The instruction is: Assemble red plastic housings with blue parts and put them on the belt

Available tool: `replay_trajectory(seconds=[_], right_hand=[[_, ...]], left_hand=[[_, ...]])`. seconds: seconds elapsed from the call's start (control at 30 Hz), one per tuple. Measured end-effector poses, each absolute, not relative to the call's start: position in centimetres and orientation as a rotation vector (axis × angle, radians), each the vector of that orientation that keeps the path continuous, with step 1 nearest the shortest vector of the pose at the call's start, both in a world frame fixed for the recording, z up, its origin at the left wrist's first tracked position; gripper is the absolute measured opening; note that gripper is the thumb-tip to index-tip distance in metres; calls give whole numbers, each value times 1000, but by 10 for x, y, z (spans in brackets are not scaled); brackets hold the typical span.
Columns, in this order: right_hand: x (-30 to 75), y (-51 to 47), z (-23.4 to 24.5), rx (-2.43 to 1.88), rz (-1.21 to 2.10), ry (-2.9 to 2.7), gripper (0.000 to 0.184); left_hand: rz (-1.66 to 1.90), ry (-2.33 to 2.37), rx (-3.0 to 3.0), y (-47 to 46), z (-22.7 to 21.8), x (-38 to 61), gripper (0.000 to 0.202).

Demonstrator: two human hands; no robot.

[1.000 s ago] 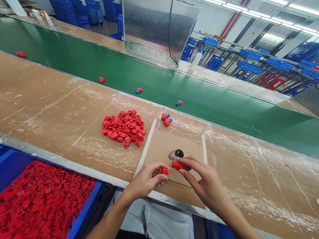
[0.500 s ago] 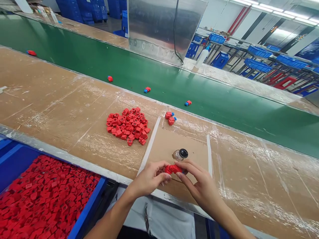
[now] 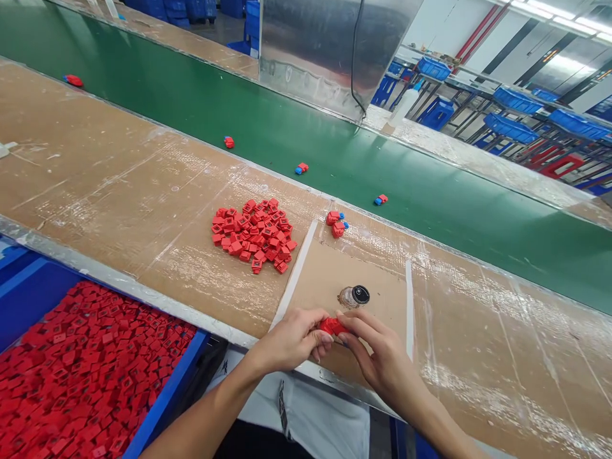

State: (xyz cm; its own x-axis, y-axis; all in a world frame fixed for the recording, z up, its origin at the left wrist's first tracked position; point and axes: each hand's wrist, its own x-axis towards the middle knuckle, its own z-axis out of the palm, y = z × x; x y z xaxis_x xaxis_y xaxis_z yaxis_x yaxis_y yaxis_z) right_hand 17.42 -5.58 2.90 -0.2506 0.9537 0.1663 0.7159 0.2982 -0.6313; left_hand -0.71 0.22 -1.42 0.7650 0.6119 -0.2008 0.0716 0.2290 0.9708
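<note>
Two hands, left (image 3: 291, 340) and right (image 3: 385, 360), pinch one red plastic part (image 3: 332, 327) between their fingers (image 3: 356, 323).

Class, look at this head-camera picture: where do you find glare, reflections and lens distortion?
In the head view, the ceiling lights burn out white, glare streaks the brown tabletop at right, the steel panel shows smeared reflections, and the wide lens slants and bows the edges of the green belt.

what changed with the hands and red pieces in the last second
The left hand and right hand have moved together, so the two red pieces they held apart now meet between the fingers, partly hidden. The pile of red blocks and the glass jar stayed as they were.
</note>
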Motion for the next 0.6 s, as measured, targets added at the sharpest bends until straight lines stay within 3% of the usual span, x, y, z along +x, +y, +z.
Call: replay_trajectory(seconds=[0.43, 0.6], right_hand=[[164, -57, 28, -1485, 490, -1983, 19], [193, -118, 29, -1764, 269, -1452, 25]], left_hand=[[419, 597, 1331, 2, -10, -8, 19], [342, 649, 1383, 21, 9, -37, 64]])
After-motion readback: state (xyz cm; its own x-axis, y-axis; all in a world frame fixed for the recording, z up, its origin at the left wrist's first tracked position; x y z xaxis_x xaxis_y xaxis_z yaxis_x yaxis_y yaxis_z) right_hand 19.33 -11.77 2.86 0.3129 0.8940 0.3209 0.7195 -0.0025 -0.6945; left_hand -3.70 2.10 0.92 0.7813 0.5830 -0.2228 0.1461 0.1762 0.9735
